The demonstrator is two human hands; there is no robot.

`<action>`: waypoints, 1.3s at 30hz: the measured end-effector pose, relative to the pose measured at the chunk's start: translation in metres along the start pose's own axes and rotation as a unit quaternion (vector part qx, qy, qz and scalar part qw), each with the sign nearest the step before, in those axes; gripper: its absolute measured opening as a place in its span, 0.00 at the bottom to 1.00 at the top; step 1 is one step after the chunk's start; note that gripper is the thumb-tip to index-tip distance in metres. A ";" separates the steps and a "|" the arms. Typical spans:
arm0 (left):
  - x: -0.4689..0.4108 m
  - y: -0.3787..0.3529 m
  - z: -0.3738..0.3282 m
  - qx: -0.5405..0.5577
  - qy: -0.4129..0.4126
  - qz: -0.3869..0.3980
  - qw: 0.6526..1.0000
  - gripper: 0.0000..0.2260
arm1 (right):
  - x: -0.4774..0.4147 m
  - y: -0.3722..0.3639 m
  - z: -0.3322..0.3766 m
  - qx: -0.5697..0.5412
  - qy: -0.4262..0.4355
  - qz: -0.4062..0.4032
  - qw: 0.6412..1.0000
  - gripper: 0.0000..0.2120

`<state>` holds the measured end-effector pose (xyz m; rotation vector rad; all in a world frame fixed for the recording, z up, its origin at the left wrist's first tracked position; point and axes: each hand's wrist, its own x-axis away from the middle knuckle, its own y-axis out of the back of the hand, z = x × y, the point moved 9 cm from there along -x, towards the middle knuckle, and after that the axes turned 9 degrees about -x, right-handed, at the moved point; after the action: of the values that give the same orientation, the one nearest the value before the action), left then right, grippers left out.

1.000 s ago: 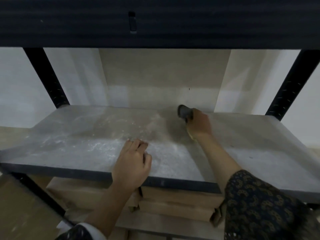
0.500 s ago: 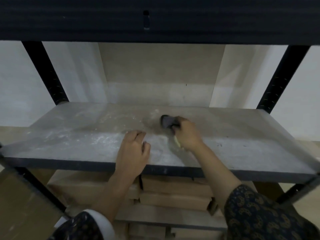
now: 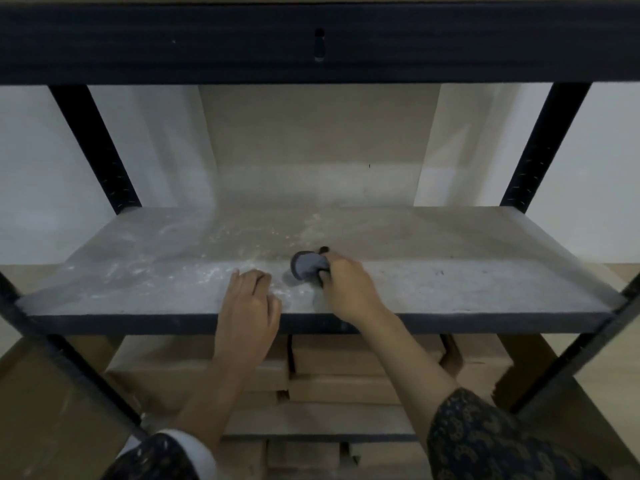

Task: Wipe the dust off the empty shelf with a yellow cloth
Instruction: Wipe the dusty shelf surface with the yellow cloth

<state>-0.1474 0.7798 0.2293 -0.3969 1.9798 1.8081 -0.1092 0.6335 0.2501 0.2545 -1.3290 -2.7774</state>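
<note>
Your right hand (image 3: 346, 289) is resting on the grey shelf (image 3: 485, 282), close to its front edge and about midway along its length. The fingers are curled shut around a bunched wad of cloth (image 3: 308, 265), which is sticking out past your knuckles toward the back of the shelf and pressing down on the board. In this dim light the cloth is looking dark grey rather than yellow, so its colour cannot be confirmed here.

Your left hand (image 3: 247, 306) is lying palm down just to the left of the right hand, fingers together and flat on the shelf, with the heel of the palm hanging over the shelf's front edge. It is gripping nothing.

Pale dust (image 3: 145, 268) is showing in streaks and patches across the shelf to the left of your hands and in a lighter scatter behind the cloth toward the back. The stretch of shelf to the right of your hands is looking more even and less speckled.

Black uprights (image 3: 93, 147) are rising from the shelf's back corners to a dark beam (image 3: 311, 43) above it. Below the shelf, stacked cardboard boxes (image 3: 346, 368) are sitting on the next level down. Dark patterned sleeves (image 3: 491, 441) are covering your forearms near the bottom of the view.
</note>
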 end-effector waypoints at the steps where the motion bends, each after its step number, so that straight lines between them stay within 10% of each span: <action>1: 0.000 0.000 0.001 -0.003 -0.005 0.002 1.000 0.22 | 0.002 0.006 0.001 -0.032 -0.003 0.001 0.999 0.16; 8: 0.000 -0.002 0.000 0.002 -0.015 0.010 1.000 0.15 | 0.016 0.081 -0.087 0.018 -0.139 -0.124 0.982 0.15; 17: -0.003 -0.005 0.002 -0.030 -0.017 0.030 0.999 0.13 | 0.043 0.012 -0.010 -0.025 -0.013 -0.057 0.998 0.16; 31: 0.045 0.002 0.060 -0.084 0.023 0.053 0.995 0.36 | 0.044 0.036 -0.036 0.038 -0.052 -0.110 0.992 0.16; 39: 0.044 0.001 0.067 -0.102 -0.005 0.048 0.994 0.30 | 0.048 0.019 0.003 -0.101 -0.026 -0.082 0.991 0.13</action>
<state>-0.1777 0.8499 0.2048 -0.3587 1.8415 2.0789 -0.1574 0.6188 0.2607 0.2964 -1.0692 -3.0476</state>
